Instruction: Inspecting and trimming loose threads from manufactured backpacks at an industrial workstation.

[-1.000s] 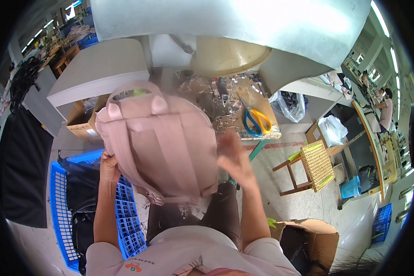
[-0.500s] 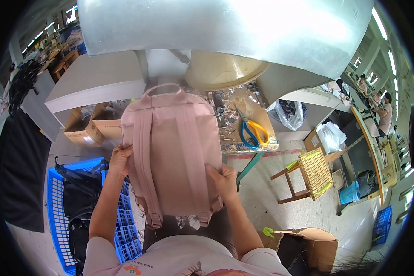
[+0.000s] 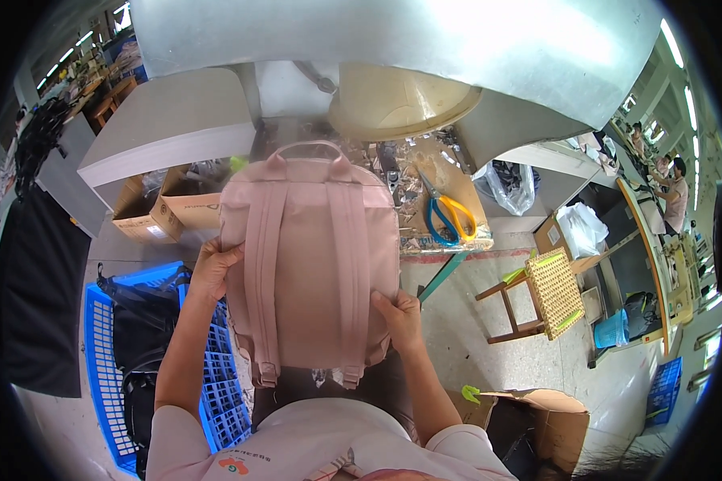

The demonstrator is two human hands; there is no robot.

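A pink backpack (image 3: 317, 272) is held up in front of me, its top handle pointing away and its two shoulder straps facing me. My left hand (image 3: 213, 268) grips its left side, thumb over the edge onto the panel. On the opposite side my right hand (image 3: 398, 319) clasps the lower edge, thumb beside the right strap. The fingers of both hands are partly hidden behind the bag. Beyond its upper right corner, scissors (image 3: 449, 220) with one blue and one orange handle lie on a scrap-strewn cardboard surface (image 3: 481, 239).
A blue plastic basket (image 3: 99, 321) with black bags stands at my left. Cardboard boxes (image 3: 148, 220) sit under the grey table (image 3: 168, 112). To the right are a woven-seat stool (image 3: 555, 293) and an open carton (image 3: 565, 425). A large metal cover (image 3: 393, 40) overhangs the far side.
The backpack has shifted slightly right and straightened, facing me more squarely. Both hands have kept their hold and moved with it. The surroundings have shifted a little in view.
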